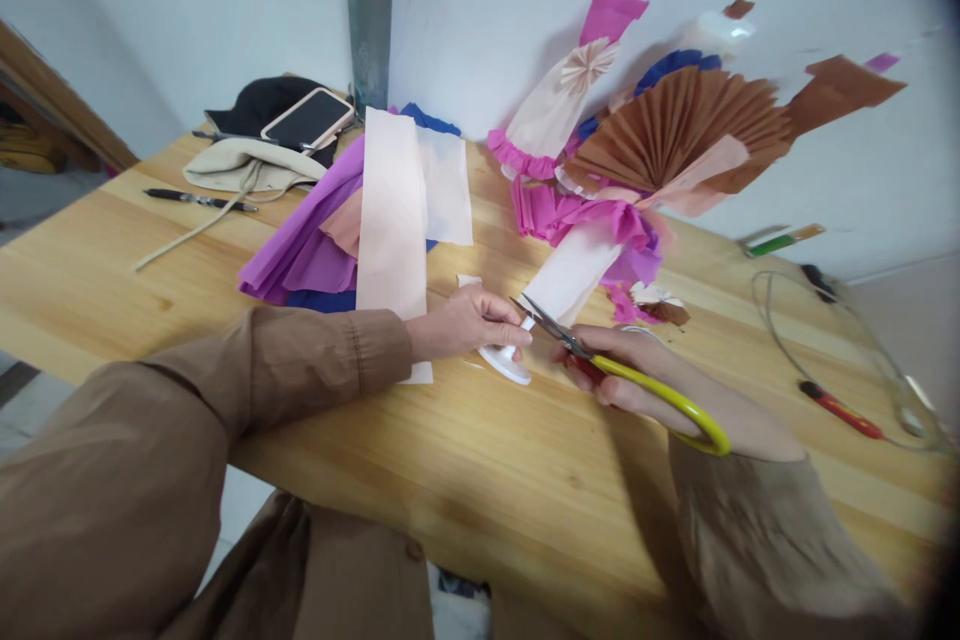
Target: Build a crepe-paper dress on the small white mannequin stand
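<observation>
My left hand (480, 322) is closed, its fingertips pinching a white piece with a flat round part (506, 366) and a thin white strip or stem on top. In my right hand (637, 360) are scissors (660, 395) with yellow handles. Their blades are slightly apart, with the tips close to my left fingertips at the top of the white piece. Just behind the blades lies a white paper strip (574, 270). A long pale pink paper strip (392, 220) runs partly under my left wrist.
Paper-dressed figures with a brown fan-folded piece (679, 135) lean by the wall. Purple paper (311, 230), a phone (307, 118), a pen (199, 200) and a metal bottle (370, 20) are on the left. A red-handled cabled tool (840, 410) and paper scraps (649, 305) lie right.
</observation>
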